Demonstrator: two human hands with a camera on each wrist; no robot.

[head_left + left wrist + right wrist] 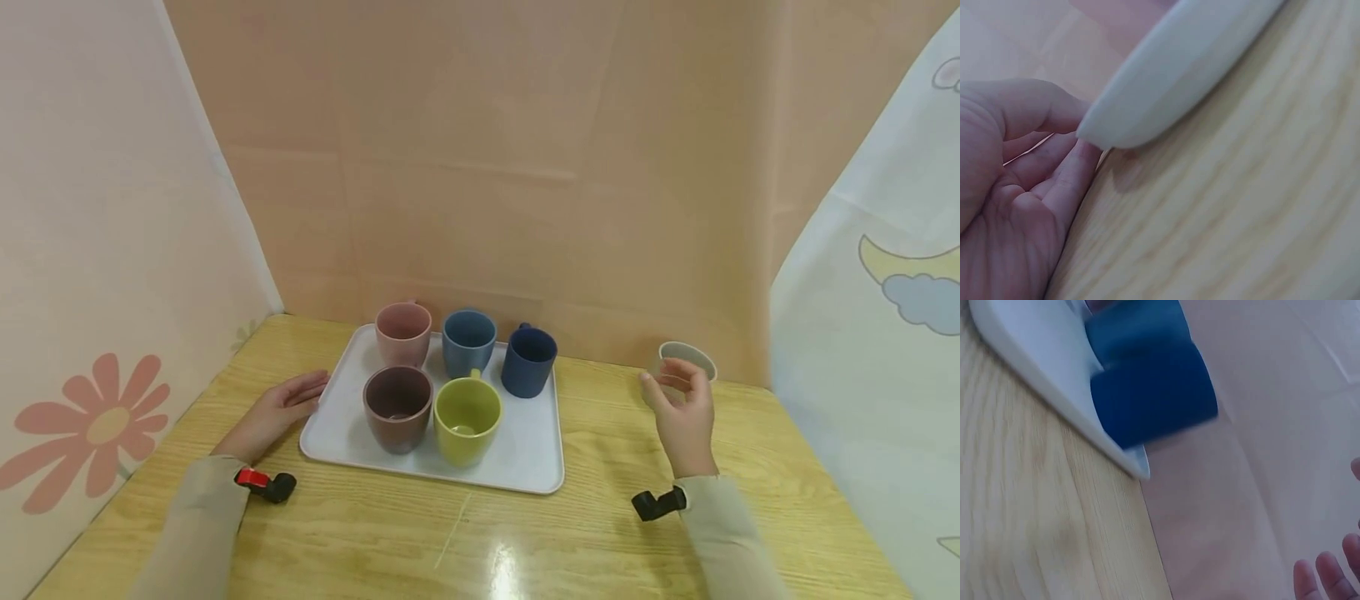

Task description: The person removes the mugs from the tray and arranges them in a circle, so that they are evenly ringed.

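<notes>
A white tray (337, 437) lies on the wooden table, and my left hand (281, 408) touches its left edge with fairly straight fingers. In the left wrist view, fingertips (1088, 150) meet the tray rim (1147, 94). On the tray stand a pink mug (403, 342), a blue mug (468, 346), a navy mug (528, 367), a maroon mug (397, 425) and a yellow-green mug (461, 433). My right hand (686, 417) is raised at the right, fingers bent loosely and apart. It partly hides a pale cup (693, 357) behind it.
A peach-coloured sheet (487, 208) hangs along the table's back edge. Printed white sheets stand at the left (97, 250) and right (885, 375) sides. Wooden tabletop (600, 467) lies between the tray and my right arm.
</notes>
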